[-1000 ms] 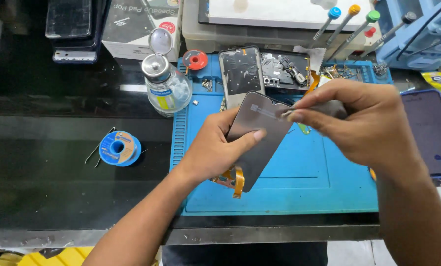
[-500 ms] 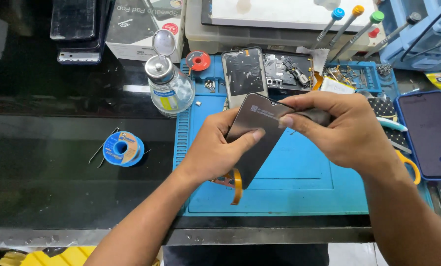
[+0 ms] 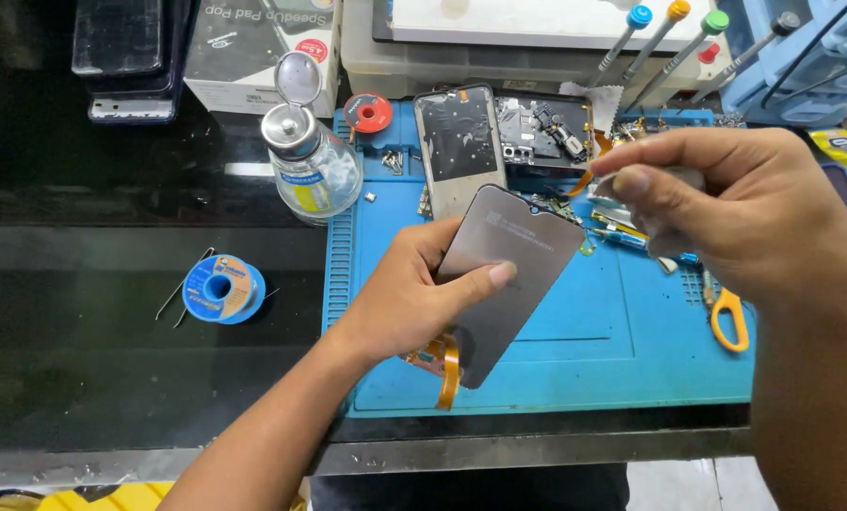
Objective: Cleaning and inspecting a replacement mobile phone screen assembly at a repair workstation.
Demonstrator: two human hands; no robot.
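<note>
My left hand (image 3: 414,298) grips a dark phone screen panel (image 3: 508,274) tilted above the blue work mat (image 3: 631,369); an orange flex ribbon (image 3: 447,364) hangs from the panel's lower end. My right hand (image 3: 735,213) is raised to the right of the panel, thumb and fingers pinched on a thin clear film strip (image 3: 631,185) that has come off the panel. Behind the panel, a phone frame (image 3: 456,142) and an opened phone body (image 3: 546,132) lie on the mat.
A glass solvent bottle (image 3: 310,166) with its cap flipped up stands at the mat's left corner. A blue wire spool (image 3: 220,289) lies on the black table. Screwdrivers (image 3: 669,33) stand at the back, orange-handled scissors (image 3: 726,317) at right, boxes at the back left.
My right hand has lifted off the panel's top edge and moved right and up, drawing the clear film away. My left hand keeps holding the panel in about the same place.
</note>
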